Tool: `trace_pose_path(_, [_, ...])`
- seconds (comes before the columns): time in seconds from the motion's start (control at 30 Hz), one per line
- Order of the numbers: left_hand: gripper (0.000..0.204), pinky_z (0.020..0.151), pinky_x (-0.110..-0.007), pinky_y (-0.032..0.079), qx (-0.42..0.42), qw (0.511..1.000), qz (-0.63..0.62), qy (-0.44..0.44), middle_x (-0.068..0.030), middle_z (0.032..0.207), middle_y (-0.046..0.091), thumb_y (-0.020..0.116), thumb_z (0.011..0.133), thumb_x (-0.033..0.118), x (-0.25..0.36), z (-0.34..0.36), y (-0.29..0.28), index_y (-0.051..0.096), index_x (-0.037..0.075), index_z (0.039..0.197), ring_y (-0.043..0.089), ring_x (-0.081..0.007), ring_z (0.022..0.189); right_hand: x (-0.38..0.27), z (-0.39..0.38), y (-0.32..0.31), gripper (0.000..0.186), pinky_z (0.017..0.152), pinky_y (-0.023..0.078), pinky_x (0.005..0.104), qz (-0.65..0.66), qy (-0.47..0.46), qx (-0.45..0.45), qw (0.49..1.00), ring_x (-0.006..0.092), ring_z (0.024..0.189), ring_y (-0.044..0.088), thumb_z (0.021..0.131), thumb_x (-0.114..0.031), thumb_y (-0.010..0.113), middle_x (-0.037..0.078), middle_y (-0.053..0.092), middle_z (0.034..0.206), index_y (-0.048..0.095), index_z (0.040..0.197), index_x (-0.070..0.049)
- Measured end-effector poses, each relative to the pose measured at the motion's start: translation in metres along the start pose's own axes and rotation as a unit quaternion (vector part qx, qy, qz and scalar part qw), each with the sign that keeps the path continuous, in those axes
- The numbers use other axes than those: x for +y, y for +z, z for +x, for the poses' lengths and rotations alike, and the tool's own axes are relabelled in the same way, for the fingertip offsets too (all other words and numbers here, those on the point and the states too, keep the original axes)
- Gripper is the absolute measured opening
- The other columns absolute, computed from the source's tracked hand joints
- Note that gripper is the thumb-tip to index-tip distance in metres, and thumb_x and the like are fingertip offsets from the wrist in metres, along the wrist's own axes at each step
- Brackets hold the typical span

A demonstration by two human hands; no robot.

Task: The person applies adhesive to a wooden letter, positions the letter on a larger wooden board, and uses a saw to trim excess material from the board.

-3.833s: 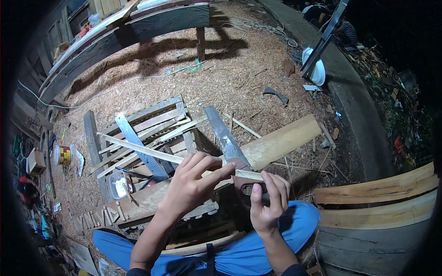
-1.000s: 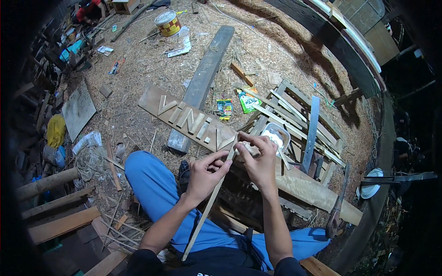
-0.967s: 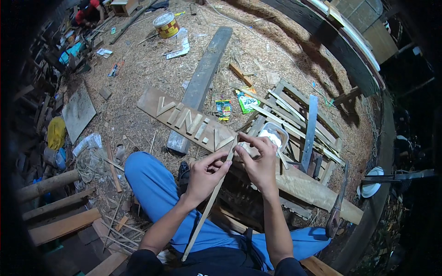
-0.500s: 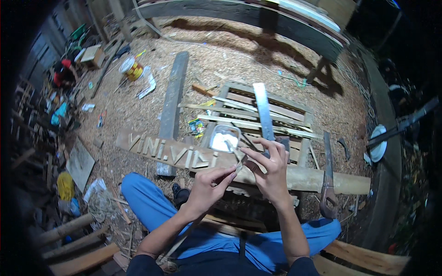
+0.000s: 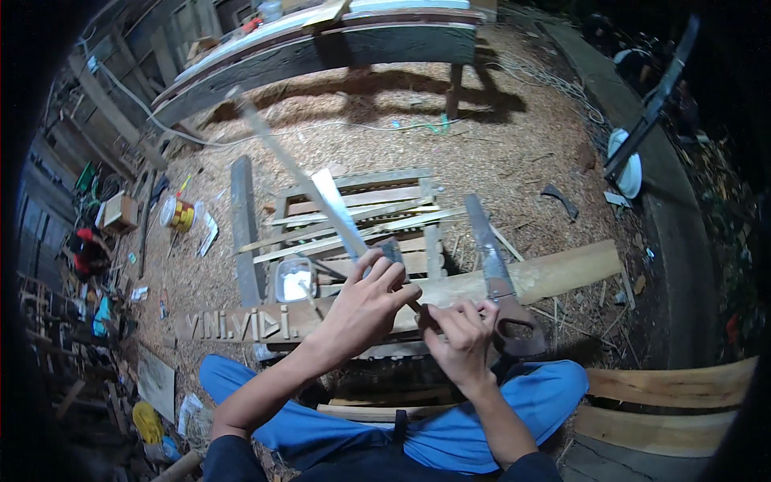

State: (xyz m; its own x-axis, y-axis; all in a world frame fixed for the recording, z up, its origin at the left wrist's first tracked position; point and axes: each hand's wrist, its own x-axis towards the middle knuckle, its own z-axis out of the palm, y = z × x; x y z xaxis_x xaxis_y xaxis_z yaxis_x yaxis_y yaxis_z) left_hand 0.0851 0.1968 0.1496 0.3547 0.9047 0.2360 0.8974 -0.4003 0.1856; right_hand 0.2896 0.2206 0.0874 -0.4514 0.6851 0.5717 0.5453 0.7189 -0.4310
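Note:
My left hand (image 5: 361, 309) is closed round a long thin wooden strip (image 5: 277, 140), which slants up and away to the far left. Beside it, my right hand (image 5: 462, 333) has curled fingers pinching at the strip's near end; the fingertips partly hide this spot. Both hands are above a long wooden board (image 5: 562, 277) lying across in front of me. Raised wooden letters (image 5: 241, 324) run along the board's left part. A handsaw (image 5: 491, 253) with a brown handle rests across the board, just right of my right hand.
Behind the board lies a slatted wooden pallet (image 5: 434, 241) with loose strips and a shiny flat blade (image 5: 337, 209) on it. A clear tub (image 5: 295, 279) with white contents stands near its left corner. A long bench (image 5: 385, 48) spans the back. A person (image 5: 88, 251) crouches far left.
My hands were working on a small piece by the letters; now they hold the long strip farther right. The view has swung right, and the saw appears closer to my right hand.

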Motion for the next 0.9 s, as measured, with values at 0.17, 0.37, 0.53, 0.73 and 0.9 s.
trace_pose_path(0.17, [0.027,0.130,-0.057,0.017,-0.005,0.999,-0.002,0.037,-0.0137,0.114,0.053,0.063,0.088,0.006,0.004,0.029,0.050,0.060,0.010,0.115,0.050,-0.0332,0.129,0.006,-0.013,0.001,0.011,0.082,0.036,0.0419,-0.027,0.080,0.013,0.996,0.0188,0.080,0.060,0.084,-0.014,0.077,0.001,0.064,0.077,0.069,0.092,-0.011])
trace_pose_path(0.37, [0.026,0.130,-0.060,0.012,0.075,0.996,-0.055,0.004,-0.0175,0.120,0.051,0.066,0.090,0.016,0.002,0.033,0.107,0.058,0.005,0.112,0.041,-0.0376,0.137,0.015,-0.023,0.004,0.021,0.082,0.036,0.0416,-0.072,0.124,0.001,0.990,0.0195,0.079,0.061,0.091,-0.020,0.077,0.003,0.070,0.081,0.076,0.108,-0.009])
trace_pose_path(0.53, [0.024,0.128,-0.061,0.012,0.067,0.994,-0.063,-0.064,-0.0176,0.125,0.050,0.059,0.101,0.025,-0.003,0.017,0.132,0.059,0.005,0.115,0.038,-0.0378,0.141,0.013,-0.025,0.019,0.019,0.083,0.037,0.0426,-0.097,0.114,-0.021,0.989,0.0203,0.080,0.060,0.091,-0.020,0.075,0.003,0.068,0.080,0.074,0.106,-0.009])
trace_pose_path(0.73, [0.036,0.127,-0.058,0.014,0.128,0.987,-0.075,-0.062,-0.0183,0.136,0.050,0.058,0.103,0.032,0.002,0.014,0.140,0.056,0.005,0.126,0.036,-0.0355,0.146,0.012,-0.031,0.028,0.014,0.084,0.039,0.0447,-0.128,0.112,-0.048,0.984,0.0229,0.081,0.061,0.089,-0.021,0.074,0.006,0.069,0.077,0.070,0.094,-0.009])
trace_pose_path(0.9, [0.040,0.127,-0.055,0.019,0.083,0.988,-0.115,-0.068,-0.0212,0.137,0.051,0.059,0.102,0.031,-0.005,0.017,0.140,0.055,0.000,0.125,0.039,-0.0384,0.144,0.002,-0.024,0.016,0.022,0.091,0.040,0.0462,-0.149,0.152,-0.048,0.976,0.0242,0.094,0.060,0.091,-0.026,0.074,0.007,0.070,0.092,0.073,0.106,-0.010])
